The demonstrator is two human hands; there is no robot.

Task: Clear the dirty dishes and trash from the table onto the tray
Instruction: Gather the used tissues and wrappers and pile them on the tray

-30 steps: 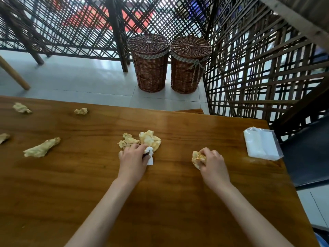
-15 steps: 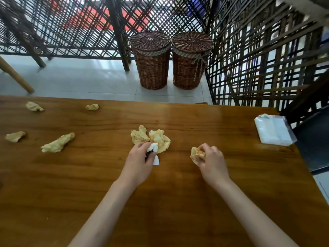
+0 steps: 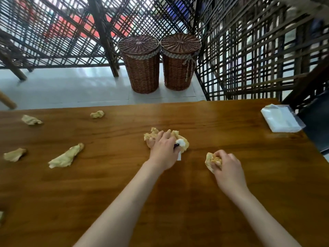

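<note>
Wooden surface (image 3: 213,122), brown, glossy, strewn with crumpled yellowish tissue.

Left hand (image 3: 164,151): palm down over a heap of two crumpled tissue wads (image 3: 184,142) at mid-surface, fingers stretched forward across the heap and touching it; a small white scrap (image 3: 179,156) with a dark bit beside it pinched at the thumb side, hanging toward the surface.

Right hand (image 3: 225,165): fingers curled round one crumpled tissue wad (image 3: 210,160), held low at the surface, just right of the heap and apart from it.

Loose tissue, untouched, left half of the surface:
- long twisted piece (image 3: 66,156), lying diagonally, well left of the left hand;
- flat lump (image 3: 14,154) near the left edge, just left of the long piece;
- crumpled piece (image 3: 31,120) toward the far left;
- small ball (image 3: 97,114) near the far edge;
- sliver (image 3: 1,217) cut off by the left border.

Clear plastic pack of white napkins (image 3: 280,119): flat at the far right corner of the surface, well apart from both hands.

Beyond the surface: two lidded wicker baskets (image 3: 142,65), side by side and touching, upright on pale tiled floor (image 3: 62,90) against dark lattice screen (image 3: 249,50).

Tray: none within view.
</note>
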